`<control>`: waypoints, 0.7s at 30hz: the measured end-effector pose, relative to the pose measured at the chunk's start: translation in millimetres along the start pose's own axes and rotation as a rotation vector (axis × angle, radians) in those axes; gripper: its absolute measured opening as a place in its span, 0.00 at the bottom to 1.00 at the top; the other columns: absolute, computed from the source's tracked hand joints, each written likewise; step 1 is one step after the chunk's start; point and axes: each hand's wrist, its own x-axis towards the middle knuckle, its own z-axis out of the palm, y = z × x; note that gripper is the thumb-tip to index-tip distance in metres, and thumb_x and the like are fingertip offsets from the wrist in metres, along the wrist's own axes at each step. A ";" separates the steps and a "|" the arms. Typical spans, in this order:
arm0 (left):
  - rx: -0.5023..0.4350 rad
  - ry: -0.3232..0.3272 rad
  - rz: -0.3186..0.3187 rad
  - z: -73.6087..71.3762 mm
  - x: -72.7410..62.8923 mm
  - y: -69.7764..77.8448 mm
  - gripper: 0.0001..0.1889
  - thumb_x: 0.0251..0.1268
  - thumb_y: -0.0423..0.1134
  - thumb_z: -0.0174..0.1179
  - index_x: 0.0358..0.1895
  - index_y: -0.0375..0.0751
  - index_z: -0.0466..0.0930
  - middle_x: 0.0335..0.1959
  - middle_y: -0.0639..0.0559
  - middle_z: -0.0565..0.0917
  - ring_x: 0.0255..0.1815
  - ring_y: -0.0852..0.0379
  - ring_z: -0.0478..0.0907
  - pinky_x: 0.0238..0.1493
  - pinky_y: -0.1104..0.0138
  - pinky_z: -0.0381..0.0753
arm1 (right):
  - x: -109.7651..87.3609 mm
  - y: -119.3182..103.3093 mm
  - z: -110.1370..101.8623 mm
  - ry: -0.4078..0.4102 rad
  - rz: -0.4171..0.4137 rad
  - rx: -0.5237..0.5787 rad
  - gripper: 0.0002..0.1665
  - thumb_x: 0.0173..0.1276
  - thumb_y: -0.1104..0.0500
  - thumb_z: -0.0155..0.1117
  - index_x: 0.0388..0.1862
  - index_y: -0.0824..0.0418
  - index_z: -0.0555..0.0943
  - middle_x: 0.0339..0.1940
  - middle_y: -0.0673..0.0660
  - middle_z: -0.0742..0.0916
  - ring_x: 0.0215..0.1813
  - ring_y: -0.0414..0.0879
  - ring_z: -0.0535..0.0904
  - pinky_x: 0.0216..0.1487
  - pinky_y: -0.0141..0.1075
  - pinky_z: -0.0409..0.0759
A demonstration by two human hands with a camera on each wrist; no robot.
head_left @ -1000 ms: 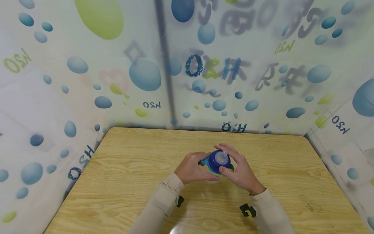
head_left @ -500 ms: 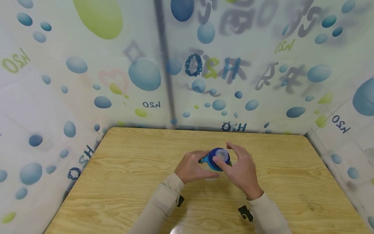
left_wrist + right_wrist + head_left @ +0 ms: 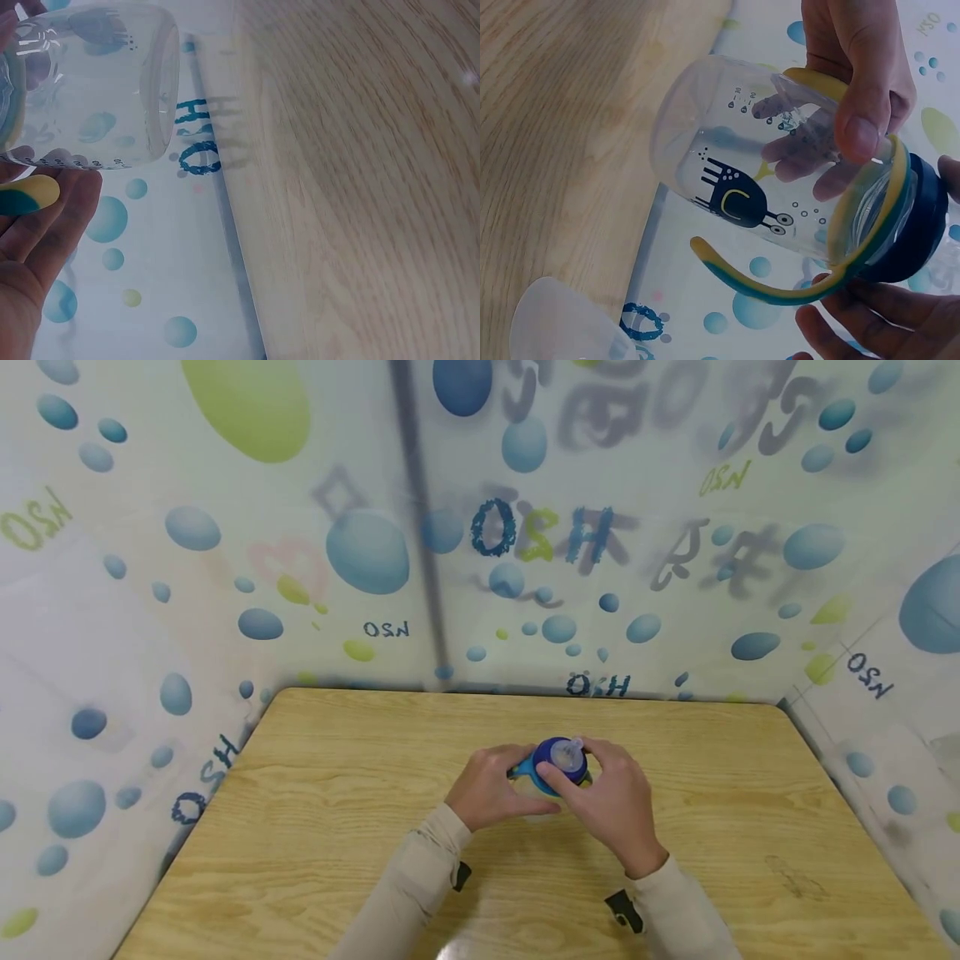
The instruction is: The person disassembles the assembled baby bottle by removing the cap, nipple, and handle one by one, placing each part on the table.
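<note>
A clear baby bottle [image 3: 735, 150] with a dark monster print is held tilted above the table. It has a blue collar ring [image 3: 550, 750], a clear teat [image 3: 567, 755] and a yellow-and-teal two-handled holder [image 3: 780, 292]. My left hand [image 3: 491, 789] grips the bottle around its body and one handle, with the thumb on the clear wall in the right wrist view. My right hand [image 3: 617, 806] holds the collar between thumb and fingers. In the left wrist view, the clear bottle base [image 3: 154, 82] points toward the table.
The wooden table [image 3: 360, 760] lies beneath both hands. A translucent cup-shaped cover [image 3: 562, 322] is at the lower left of the right wrist view. Printed curtain-like sheets [image 3: 375, 468] surround the table. Dark straps [image 3: 625, 910] hang by the sleeves.
My right hand's fingers lifted from the collar half a second ago and now touch it again, the thumb farther left than at first. The left hand keeps its grip.
</note>
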 end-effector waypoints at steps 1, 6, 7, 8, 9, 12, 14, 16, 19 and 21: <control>0.003 0.002 -0.001 -0.1 -0.1 0.0 0.38 0.42 0.58 0.79 0.56 0.38 0.84 0.47 0.51 0.88 0.46 0.59 0.85 0.46 0.70 0.83 | -0.2 0.0 0.0 -0.002 0.000 0.000 0.40 0.56 0.35 0.75 0.53 0.65 0.84 0.50 0.62 0.87 0.54 0.60 0.81 0.49 0.58 0.79; 0.006 0.004 -0.003 0.0 -0.1 -0.4 0.38 0.42 0.58 0.79 0.56 0.38 0.84 0.47 0.50 0.88 0.46 0.59 0.85 0.46 0.69 0.83 | -1.1 -0.1 -0.5 -0.011 -0.002 0.000 0.40 0.55 0.34 0.75 0.52 0.65 0.84 0.50 0.61 0.87 0.53 0.60 0.81 0.49 0.58 0.79; 0.006 0.003 -0.005 0.0 0.0 -0.5 0.38 0.42 0.58 0.79 0.56 0.39 0.84 0.47 0.50 0.88 0.46 0.59 0.85 0.46 0.69 0.83 | -1.4 0.0 -0.5 -0.012 -0.002 0.002 0.40 0.54 0.35 0.75 0.52 0.65 0.84 0.50 0.62 0.87 0.53 0.60 0.81 0.49 0.58 0.79; 0.005 0.002 -0.007 0.2 0.0 -0.7 0.38 0.42 0.58 0.79 0.56 0.39 0.84 0.47 0.50 0.88 0.46 0.59 0.85 0.47 0.69 0.83 | -1.6 0.3 -0.4 -0.015 -0.003 0.004 0.40 0.54 0.35 0.76 0.52 0.65 0.84 0.50 0.62 0.87 0.53 0.60 0.81 0.50 0.59 0.79; 0.004 0.001 -0.009 0.3 0.0 -0.8 0.38 0.42 0.58 0.79 0.56 0.39 0.84 0.47 0.51 0.88 0.46 0.59 0.85 0.46 0.70 0.83 | -1.6 0.5 -0.5 -0.019 -0.003 0.008 0.40 0.55 0.35 0.76 0.52 0.66 0.84 0.50 0.62 0.87 0.54 0.61 0.81 0.50 0.59 0.79; -0.008 -0.008 -0.020 0.2 -0.1 -1.0 0.38 0.41 0.58 0.80 0.56 0.40 0.84 0.47 0.52 0.88 0.45 0.60 0.85 0.45 0.71 0.83 | -1.1 1.3 -0.6 -0.037 -0.007 0.027 0.39 0.55 0.36 0.76 0.52 0.66 0.84 0.50 0.63 0.87 0.54 0.60 0.81 0.51 0.60 0.78; -0.018 -0.015 -0.025 0.0 -0.2 -1.0 0.37 0.42 0.58 0.79 0.56 0.40 0.84 0.47 0.52 0.88 0.45 0.61 0.85 0.44 0.72 0.82 | -0.4 2.3 -1.3 -0.054 -0.014 0.041 0.38 0.56 0.37 0.76 0.52 0.65 0.84 0.51 0.62 0.86 0.55 0.60 0.81 0.53 0.60 0.77; -0.033 -0.023 -0.029 -0.5 -0.2 -0.9 0.37 0.42 0.58 0.79 0.56 0.40 0.84 0.46 0.52 0.88 0.44 0.61 0.85 0.44 0.73 0.82 | 0.3 3.0 -2.4 -0.073 -0.024 0.058 0.36 0.56 0.38 0.76 0.52 0.64 0.83 0.52 0.61 0.86 0.55 0.59 0.80 0.53 0.60 0.76; -0.048 -0.030 -0.029 -0.8 -0.3 -1.4 0.37 0.42 0.58 0.79 0.56 0.39 0.84 0.47 0.52 0.88 0.45 0.61 0.85 0.45 0.72 0.82 | 1.0 4.1 -4.6 -0.098 -0.042 0.082 0.34 0.56 0.40 0.77 0.53 0.61 0.83 0.53 0.60 0.85 0.56 0.57 0.79 0.54 0.60 0.75; -0.061 -0.038 -0.029 -1.0 -0.6 -2.0 0.37 0.42 0.58 0.79 0.57 0.40 0.83 0.48 0.52 0.88 0.46 0.61 0.85 0.46 0.72 0.82 | 1.1 4.8 -5.7 -0.113 -0.058 0.097 0.33 0.57 0.41 0.77 0.53 0.61 0.83 0.54 0.60 0.84 0.57 0.57 0.79 0.55 0.60 0.75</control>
